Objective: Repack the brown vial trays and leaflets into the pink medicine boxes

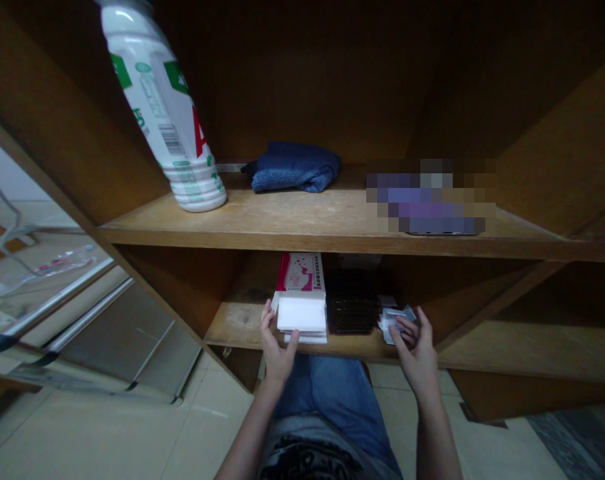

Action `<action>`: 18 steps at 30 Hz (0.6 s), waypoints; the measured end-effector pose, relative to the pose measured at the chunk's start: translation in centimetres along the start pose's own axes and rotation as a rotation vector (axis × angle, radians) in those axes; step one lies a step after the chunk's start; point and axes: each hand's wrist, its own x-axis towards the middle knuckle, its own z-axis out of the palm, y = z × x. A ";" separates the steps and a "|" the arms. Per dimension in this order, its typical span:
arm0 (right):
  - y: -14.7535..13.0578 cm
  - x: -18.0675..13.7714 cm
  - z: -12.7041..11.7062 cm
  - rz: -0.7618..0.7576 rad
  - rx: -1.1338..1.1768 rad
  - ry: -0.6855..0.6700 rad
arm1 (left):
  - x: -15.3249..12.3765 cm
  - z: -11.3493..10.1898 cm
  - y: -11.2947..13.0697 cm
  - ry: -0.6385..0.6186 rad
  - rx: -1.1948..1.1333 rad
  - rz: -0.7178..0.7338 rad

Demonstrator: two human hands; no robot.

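My left hand [277,347] is at the left front corner of a pink and white box [301,272] lying on the lower shelf. Its thumb and fingers are spread around the corner, with the thumb by a stack of white packets [302,315] that sticks out of the box's near end. To the right of the box stands a row of dark brown packets [353,307]. My right hand [416,339] is beside that row, with thumb and curled fingers on some small pale, partly see-through packets [391,321]. The fingers partly cover them.
On the upper shelf [282,223] stand a white bottle [165,113] with green marks, a folded blue cloth [297,167] and a blurred-out flat object [427,203]. A metal-framed rack [82,300] is at the left. The upper shelf's front edge overhangs the lower compartment.
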 end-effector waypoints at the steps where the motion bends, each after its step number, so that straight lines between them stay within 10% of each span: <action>1: -0.5 -0.1 0.2 -0.029 0.013 0.036 | 0.1 0.0 0.1 0.006 -0.029 0.006; 7: -4.1 -2.7 2.7 -0.167 0.123 0.231 | 1.0 0.1 -0.3 0.115 -0.262 -0.195; 14: -3.3 -7.2 7.5 -0.040 0.078 -0.351 | 3.8 0.4 -2.6 0.065 -0.608 -0.734; 18: -2.4 -8.9 9.2 0.082 0.073 -0.419 | 4.8 0.6 -2.0 -0.061 -0.754 -0.805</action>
